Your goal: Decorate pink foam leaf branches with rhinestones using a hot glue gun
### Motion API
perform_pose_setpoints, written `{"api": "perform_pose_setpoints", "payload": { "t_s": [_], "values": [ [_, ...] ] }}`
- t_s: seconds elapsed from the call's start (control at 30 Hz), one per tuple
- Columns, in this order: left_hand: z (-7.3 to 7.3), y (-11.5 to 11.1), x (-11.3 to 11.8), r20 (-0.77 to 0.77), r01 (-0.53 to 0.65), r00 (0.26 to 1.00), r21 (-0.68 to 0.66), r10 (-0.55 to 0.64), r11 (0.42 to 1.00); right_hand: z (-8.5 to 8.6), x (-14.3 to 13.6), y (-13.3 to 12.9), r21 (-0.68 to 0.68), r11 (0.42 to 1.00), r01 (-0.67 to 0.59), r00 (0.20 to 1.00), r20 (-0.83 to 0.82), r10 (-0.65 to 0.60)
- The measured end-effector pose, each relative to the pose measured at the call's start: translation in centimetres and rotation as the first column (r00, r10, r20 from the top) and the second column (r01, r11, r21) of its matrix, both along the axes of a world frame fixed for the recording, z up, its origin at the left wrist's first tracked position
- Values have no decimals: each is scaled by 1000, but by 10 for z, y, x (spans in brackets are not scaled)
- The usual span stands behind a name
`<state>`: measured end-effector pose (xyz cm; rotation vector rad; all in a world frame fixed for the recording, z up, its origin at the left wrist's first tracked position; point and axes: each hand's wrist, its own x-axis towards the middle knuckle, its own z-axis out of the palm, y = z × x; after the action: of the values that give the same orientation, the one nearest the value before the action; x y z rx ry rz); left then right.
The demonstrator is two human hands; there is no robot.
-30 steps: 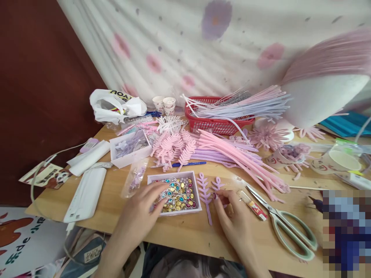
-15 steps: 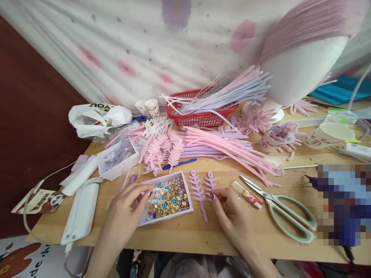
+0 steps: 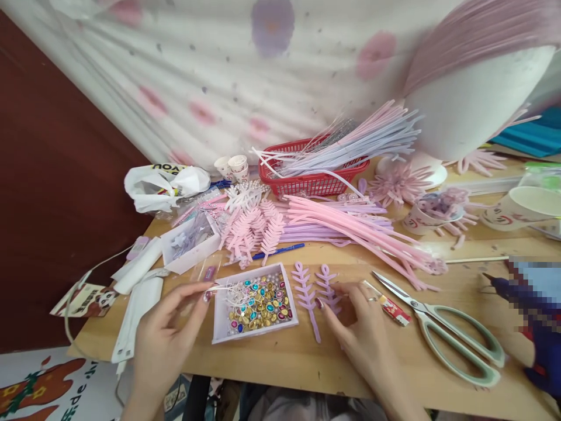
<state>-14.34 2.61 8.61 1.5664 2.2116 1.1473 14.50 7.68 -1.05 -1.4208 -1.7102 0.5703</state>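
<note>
My left hand (image 3: 175, 318) pinches a small bunch of thin white stems (image 3: 223, 287) over the left side of a shallow white box (image 3: 255, 338). Gold, teal and magenta gems (image 3: 263, 298) fill much of that box. To its right, two lilac leafy sprigs (image 3: 308, 298) lie side by side. My right hand (image 3: 350, 310) hovers by the right-hand sprig, thumb and fingers apart, with nothing seen between them. A glue tube with a red label (image 3: 394, 310) lies just beyond its fingers.
Green-handled scissors (image 3: 460, 333) lie at the right, near a dark blue glue gun (image 3: 543, 351). Behind are pink stems (image 3: 342, 225), a red basket (image 3: 307, 186) and pink leaf pieces (image 3: 249, 231). A white power strip (image 3: 138, 316) lies at the left.
The view has shifted, so the table's things appear further right. My left hand has drawn back left with the white stems, toward the box's edge. My right hand's fingers have spread.
</note>
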Motion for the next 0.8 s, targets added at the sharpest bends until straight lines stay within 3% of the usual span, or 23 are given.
{"api": "perform_pose_setpoints", "payload": {
  "t_s": [0.07,0.13,0.2,0.27,0.37,0.43,0.5,0.53,0.63,0.8],
  "values": [
    [-8,-2,-4,-102,171,979,-72,-178,983,-1,0,1,-3,1000,-11,1000,-17,11],
    [-11,-4,-5,-198,359,900,-166,-387,919,-1,2,1,7,1000,-16,999,-28,17],
    [-8,-6,-2,-285,441,835,-166,-471,882,-1,5,0,25,1000,-11,1000,-17,11],
    [-2,-6,7,-358,404,847,-48,-393,914,-2,7,0,50,999,-6,1000,4,5],
    [3,7,29,-327,317,902,54,-283,947,-3,7,1,71,997,-2,996,85,-4],
    [-2,22,43,-254,362,891,-105,-377,926,-5,6,2,101,995,6,983,182,-24],
    [-11,37,52,-263,373,846,-329,-464,867,-8,4,3,153,988,-2,961,272,-40],
    [-16,42,54,-267,372,834,-372,-482,850,-10,3,4,179,984,-11,953,299,-44],
    [-28,48,51,-316,319,823,-431,-473,844,-15,3,5,216,976,-17,949,311,-52],
    [-29,40,38,-358,264,810,-483,-464,835,-14,4,3,178,984,13,960,273,-63]
  ]
}}
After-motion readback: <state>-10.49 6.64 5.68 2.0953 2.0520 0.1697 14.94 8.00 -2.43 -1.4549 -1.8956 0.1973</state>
